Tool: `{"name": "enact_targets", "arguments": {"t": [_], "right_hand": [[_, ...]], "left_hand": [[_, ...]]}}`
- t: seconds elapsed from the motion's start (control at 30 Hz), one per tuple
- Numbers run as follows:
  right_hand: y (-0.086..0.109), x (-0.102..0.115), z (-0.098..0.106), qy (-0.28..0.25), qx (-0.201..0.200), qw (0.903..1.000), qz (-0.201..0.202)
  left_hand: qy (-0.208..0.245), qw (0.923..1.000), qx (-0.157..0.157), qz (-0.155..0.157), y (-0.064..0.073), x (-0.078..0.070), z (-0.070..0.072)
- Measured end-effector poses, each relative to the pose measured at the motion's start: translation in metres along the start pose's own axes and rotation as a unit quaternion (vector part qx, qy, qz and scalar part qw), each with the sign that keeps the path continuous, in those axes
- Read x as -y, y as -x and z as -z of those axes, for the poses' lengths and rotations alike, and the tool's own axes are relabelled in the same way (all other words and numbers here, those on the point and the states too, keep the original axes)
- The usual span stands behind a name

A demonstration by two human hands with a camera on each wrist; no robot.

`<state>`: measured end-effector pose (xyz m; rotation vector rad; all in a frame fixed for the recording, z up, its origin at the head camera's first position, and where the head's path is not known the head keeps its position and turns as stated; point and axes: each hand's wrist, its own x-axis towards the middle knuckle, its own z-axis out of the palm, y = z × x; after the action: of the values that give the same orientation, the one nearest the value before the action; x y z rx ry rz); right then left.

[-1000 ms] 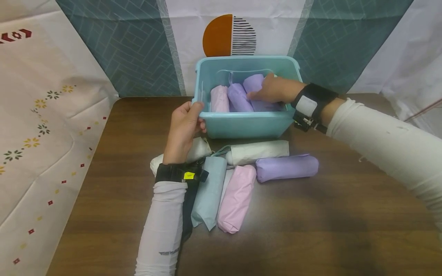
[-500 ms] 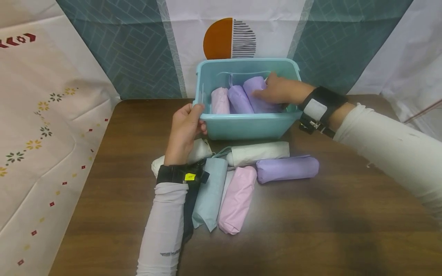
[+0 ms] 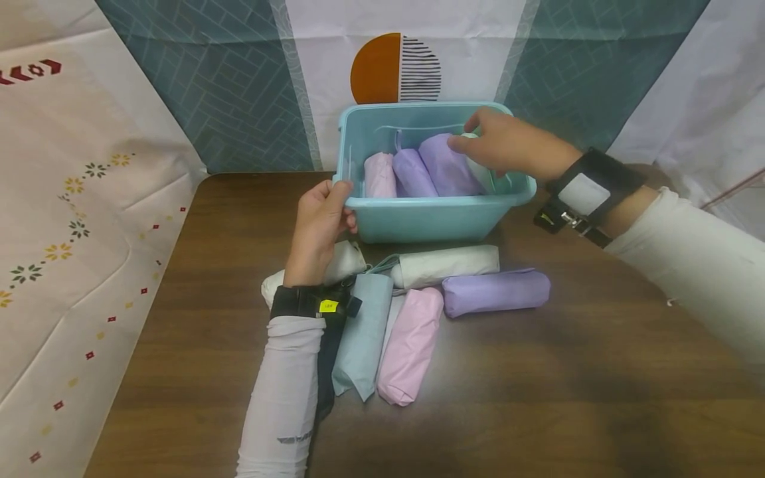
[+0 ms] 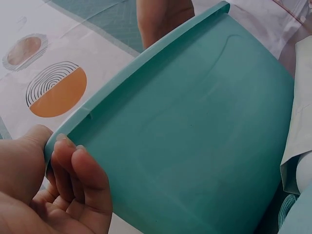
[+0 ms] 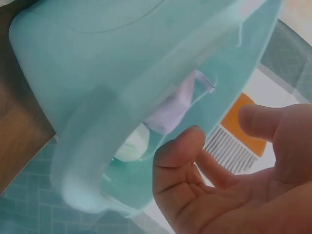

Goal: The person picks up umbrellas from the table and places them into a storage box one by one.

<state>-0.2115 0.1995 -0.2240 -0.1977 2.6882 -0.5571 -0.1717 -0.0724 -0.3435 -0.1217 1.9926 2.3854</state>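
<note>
My left hand [image 3: 319,226] grips the front left corner of a teal plastic bin [image 3: 418,222], thumb over the rim. Its fingers curl under the rim in the left wrist view. Inside lie a pale pink folded umbrella [image 3: 380,174], two purple umbrellas [image 3: 448,169] and a pale mint umbrella [image 3: 481,174] at the right end. Over that right end hovers my right hand [image 3: 520,146], partly covering the mint umbrella. The right wrist view shows its fingers [image 5: 178,151] loosely bent, with nothing between them and the thumb.
In front of the bin lie a white umbrella [image 3: 448,263], a purple umbrella [image 3: 496,292], a pink umbrella [image 3: 410,348] and a light blue umbrella [image 3: 362,332]. Another white umbrella [image 3: 349,261] is partly under my left wrist. A patterned cloth [image 3: 107,279] hangs at the left.
My right hand has drawn back up and to the right from the purple umbrella, uncovering part of the mint umbrella. My left hand keeps its grip on the bin.
</note>
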Motion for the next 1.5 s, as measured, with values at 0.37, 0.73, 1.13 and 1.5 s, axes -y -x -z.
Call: {"name": "enact_targets", "arguments": {"t": [0.37,0.73,1.13,1.5], "right_hand": [[0.025,-0.009,0.002,-0.034,-0.055,0.9971,0.04],[0.045,-0.024,-0.001,-0.066,-0.095,0.9918,0.054],[0.064,-0.038,-0.01,-0.085,-0.136,0.9841,0.076],[0.082,-0.049,-0.025,-0.114,-0.159,0.9784,0.068]], "left_hand": [[-0.003,1.0,0.0,-0.001,0.0,-0.001,-0.003],[0.002,1.0,0.004,-0.008,-0.001,-0.002,-0.003],[0.009,0.9999,0.001,-0.007,-0.001,0.001,-0.002],[0.003,1.0,-0.001,-0.002,0.002,-0.001,-0.001]]}}
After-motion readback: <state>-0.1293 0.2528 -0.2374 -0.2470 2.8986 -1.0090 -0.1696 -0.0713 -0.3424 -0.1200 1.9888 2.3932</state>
